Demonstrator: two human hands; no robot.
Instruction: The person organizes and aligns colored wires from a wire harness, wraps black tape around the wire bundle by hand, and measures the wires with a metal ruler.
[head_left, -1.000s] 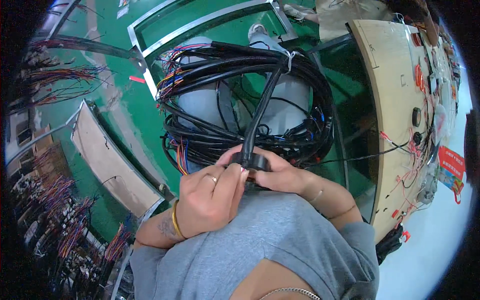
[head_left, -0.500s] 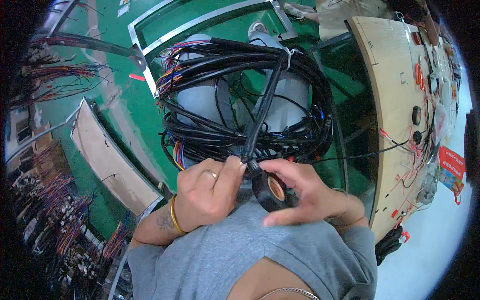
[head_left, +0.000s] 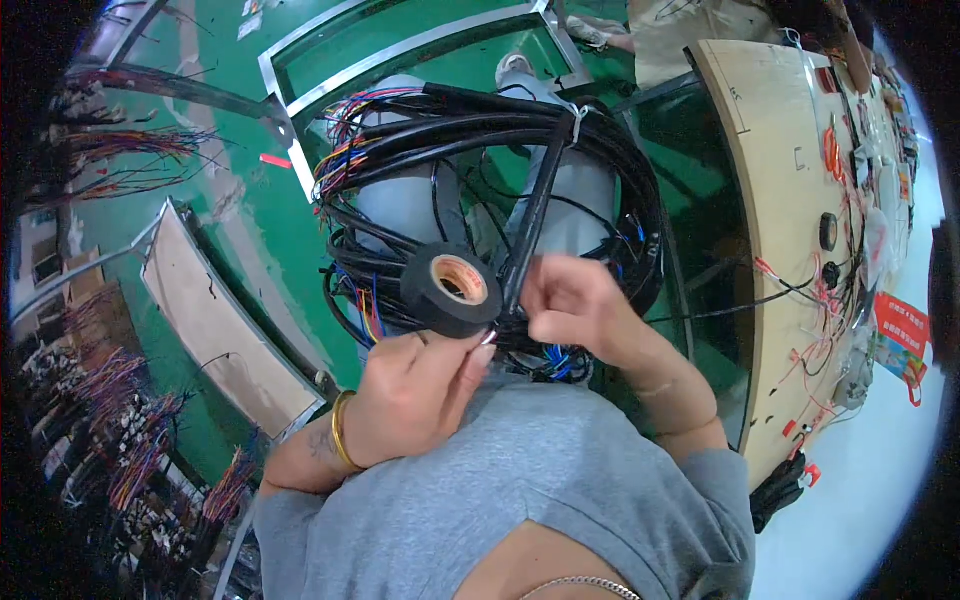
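Observation:
A black sleeved wire harness [head_left: 535, 215] lies in a large coil across my lap, and one straight branch of it comes down toward my body. My left hand [head_left: 415, 385] is closed at the lower end of this branch, thumb and fingertips pinched together. Against its fingers rests a roll of black tape [head_left: 430, 300], its pale cardboard core facing up. My right hand [head_left: 585, 310] is just right of the branch, fingers curled in and slightly blurred; what they hold, if anything, is hidden. Loose coloured wire ends [head_left: 345, 160] stick out at the coil's left side.
A wooden table [head_left: 745, 180] at the right carries another tape roll [head_left: 828, 231], orange-handled scissors [head_left: 832, 150] and thin red wires. To the left stand a tilted panel [head_left: 225, 325] and racks of wire bundles [head_left: 130, 430]. A metal frame [head_left: 400, 50] lies ahead on the green floor.
The tape roll has passed from my right hand, right of the branch, to its left side above my left hand. My right hand has let go of the roll and moved up slightly, its fingers curling.

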